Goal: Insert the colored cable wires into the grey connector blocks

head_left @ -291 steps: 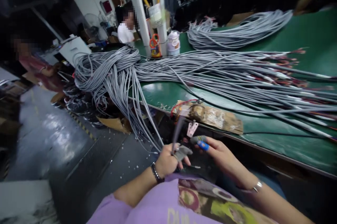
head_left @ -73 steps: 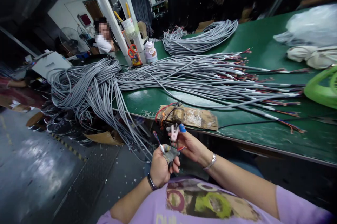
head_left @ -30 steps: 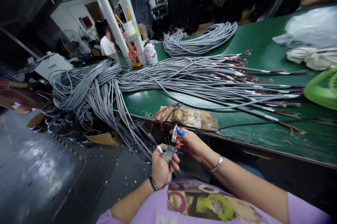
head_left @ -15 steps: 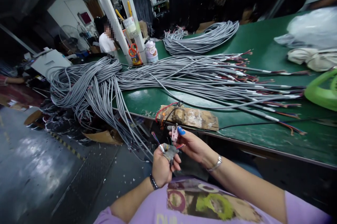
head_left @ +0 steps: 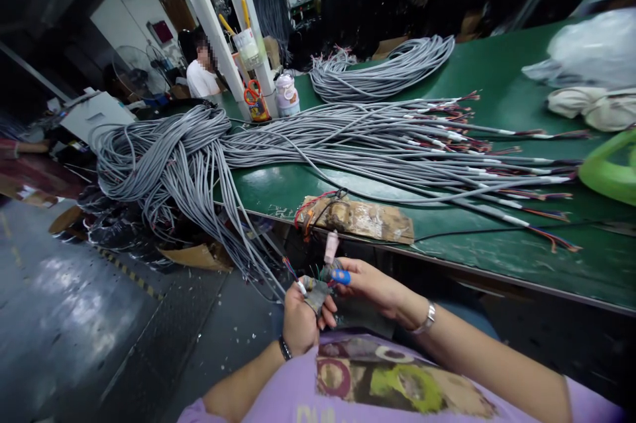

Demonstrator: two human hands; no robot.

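Sleeved cable end (head_left: 302, 288) is in the left hand (head_left: 299, 325), fingers curled closed around it. Below the white sleeve it's buried in the palm, so can't trace which strand it belongs to.

Green table (head_left: 497, 58) is ahead of the fingers, right side cut off by the frame. Gray cable bundle (head_left: 163, 158) is piled ahead-left of the fingers, part draped off the edge toward the left hand; its wire tips fan out ahead-right. Second coil (head_left: 382, 75) is farther ahead, well apart from the fingers. Wooden board (head_left: 382, 221) lies at the table edge, just beyond the fingers; leads on it are tangled, routing hard to read.

Right hand (head_left: 370, 285) is right beside the left, thumb and finger pinched together; contents of the pinch hidden, can't tell what's gripped. Pink clip (head_left: 331, 246) is just above the right fingertips, lower end obscured; contact unclear. Blue wrap (head_left: 340, 276) is on one right finger.

Colored wires (head_left: 289, 267) poke out of the sleeve, up-left of the left fingers. Thin green wires (head_left: 317, 270) show between both hands' fingertips, too fine to count.
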